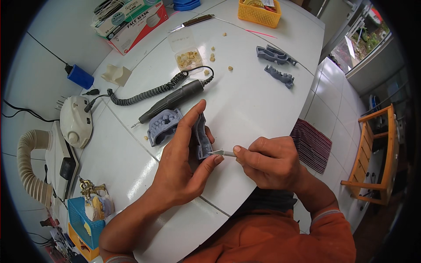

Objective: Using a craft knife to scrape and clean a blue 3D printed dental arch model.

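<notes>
My left hand point(184, 162) is closed around a grey dental model point(202, 136), held on edge above the white table. In my right hand point(269, 160) is a small knife point(223, 153) with a slim metal handle. Its blade touches the lower end of the model, close to my left thumb. Behind my left fingers, a second grey dental model point(164, 125) with teeth lies on the table. A dark handpiece point(173, 101) with a coiled cord rests just beyond it, its thin bit pointing left.
Two grey model pieces point(279, 76) lie at the far right. A clear box point(188, 59) of yellowish tooth pieces stands mid-table, loose bits nearby. Beyond are a brown-handled knife point(193, 22), a yellow basket point(259, 15) and mask boxes point(136, 28). A white control unit point(75, 122) and blue basket point(83, 221) stand left.
</notes>
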Demonstrator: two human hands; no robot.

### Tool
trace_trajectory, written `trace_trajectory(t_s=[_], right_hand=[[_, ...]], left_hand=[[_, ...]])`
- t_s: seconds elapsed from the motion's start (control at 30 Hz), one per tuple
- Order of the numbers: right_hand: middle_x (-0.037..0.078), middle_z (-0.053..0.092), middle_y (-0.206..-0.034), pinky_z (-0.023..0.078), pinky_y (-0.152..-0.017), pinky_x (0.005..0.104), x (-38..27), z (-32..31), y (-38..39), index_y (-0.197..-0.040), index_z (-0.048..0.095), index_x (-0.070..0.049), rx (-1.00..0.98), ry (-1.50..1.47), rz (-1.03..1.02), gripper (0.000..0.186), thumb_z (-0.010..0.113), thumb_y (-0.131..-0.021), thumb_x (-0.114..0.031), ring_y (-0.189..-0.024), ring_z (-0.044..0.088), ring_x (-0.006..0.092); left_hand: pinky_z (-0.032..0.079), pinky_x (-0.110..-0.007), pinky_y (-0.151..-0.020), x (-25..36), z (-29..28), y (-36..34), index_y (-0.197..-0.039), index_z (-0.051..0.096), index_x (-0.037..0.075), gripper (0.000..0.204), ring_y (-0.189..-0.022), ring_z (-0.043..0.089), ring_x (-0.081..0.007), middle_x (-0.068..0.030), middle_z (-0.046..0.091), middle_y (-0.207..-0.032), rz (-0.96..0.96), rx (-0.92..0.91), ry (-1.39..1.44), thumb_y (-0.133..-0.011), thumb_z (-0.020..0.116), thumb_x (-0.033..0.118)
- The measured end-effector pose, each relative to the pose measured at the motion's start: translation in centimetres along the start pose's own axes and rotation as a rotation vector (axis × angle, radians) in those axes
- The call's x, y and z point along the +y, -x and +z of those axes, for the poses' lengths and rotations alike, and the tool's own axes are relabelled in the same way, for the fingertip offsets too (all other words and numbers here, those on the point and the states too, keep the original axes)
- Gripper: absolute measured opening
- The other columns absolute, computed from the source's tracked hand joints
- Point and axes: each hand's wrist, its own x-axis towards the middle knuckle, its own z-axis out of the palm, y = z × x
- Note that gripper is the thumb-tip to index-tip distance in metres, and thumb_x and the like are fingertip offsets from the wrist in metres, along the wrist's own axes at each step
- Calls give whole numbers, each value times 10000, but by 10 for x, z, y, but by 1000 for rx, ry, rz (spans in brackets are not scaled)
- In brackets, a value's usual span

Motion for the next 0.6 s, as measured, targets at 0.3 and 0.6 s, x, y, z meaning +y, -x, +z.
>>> trace_trajectory(t_s=[0.3, 0.6], right_hand=[[6, 596, -746, 464, -433, 307, 3, 3, 4, -1107, 814, -23, 9, 17, -12, 292, 831, -817, 10, -514, 579, 123], [16, 595, -751, 472, -446, 318, 3, 4, 5, -1116, 812, -15, 12, 27, -11, 304, 832, -813, 10, -519, 581, 136]], left_hand=[[533, -363, -933, -1, -1, -2, -1717, 232, 54, 948, -1005, 657, -258, -148, 628, -1104, 14, -42, 27, -921, 741, -17], [526, -349, -846, 1, 0, -2, -1651, 295, 48, 791, -916, 652, -238, -136, 615, -1054, 5, -40, 23, -967, 691, 7]])
